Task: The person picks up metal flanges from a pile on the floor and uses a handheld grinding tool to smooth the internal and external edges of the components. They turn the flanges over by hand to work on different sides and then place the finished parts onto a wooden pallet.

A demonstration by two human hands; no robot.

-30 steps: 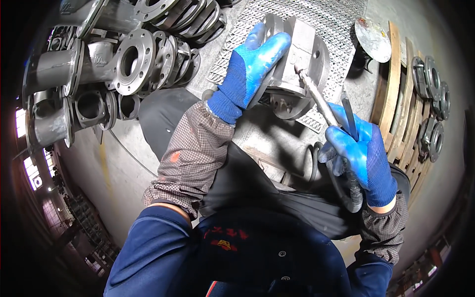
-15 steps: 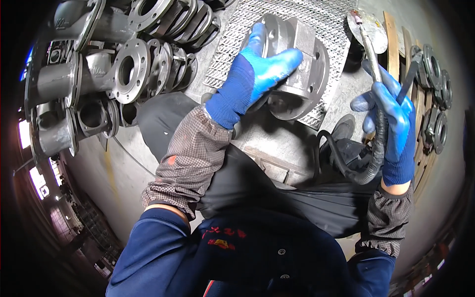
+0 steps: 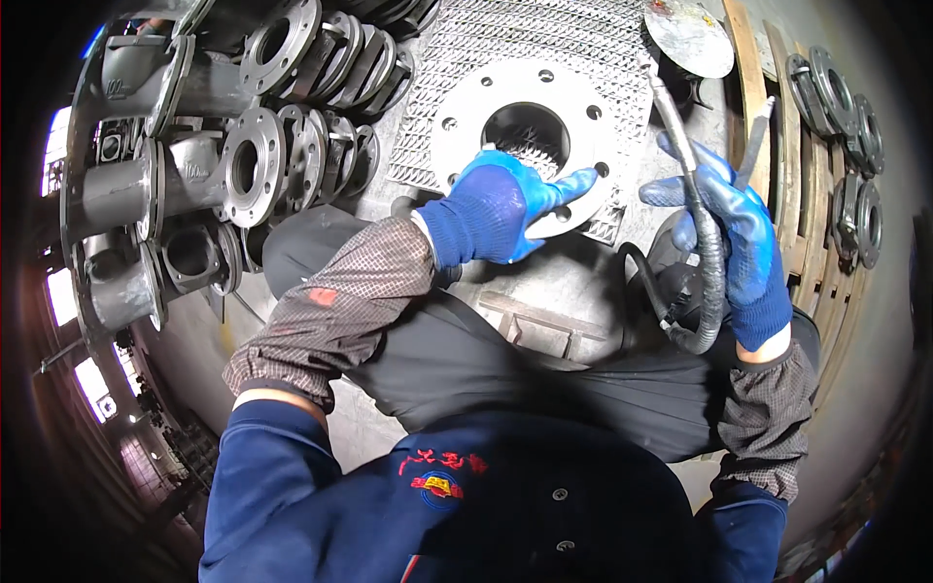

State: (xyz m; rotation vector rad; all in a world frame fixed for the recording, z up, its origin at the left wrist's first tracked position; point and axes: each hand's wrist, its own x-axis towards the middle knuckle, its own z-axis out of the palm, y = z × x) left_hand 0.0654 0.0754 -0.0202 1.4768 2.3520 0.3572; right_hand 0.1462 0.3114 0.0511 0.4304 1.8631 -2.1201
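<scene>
A flanged metal fitting [image 3: 571,85] stands on the mesh in front of me, its pale round flange with bolt holes facing up. My left hand [image 3: 501,199], in a blue glove, grips the flange's near side; some fingers curl at the central bore and one digit stretches toward a bolt hole on the right. In my gloved right hand [image 3: 734,219] is a slender tool on a dark hose [image 3: 712,262], its narrow tip pointing up and away. A flat grey metal strip [image 3: 756,144] also sticks out of that hand. The tool's exact kind is unclear.
Several grey flanged fittings [image 3: 121,180] are stacked at the left. Expanded metal mesh [image 3: 428,112] lies under the worked fitting. A round stained plate [image 3: 690,37] is at the far right, beside a wooden pallet [image 3: 777,194] carrying flanged parts [image 3: 834,83]. My legs flank the work.
The fitting has gone from lying on its side to having its flange face up. My left hand has moved down to the flange's near side. The right hand has shifted slightly left with the tool.
</scene>
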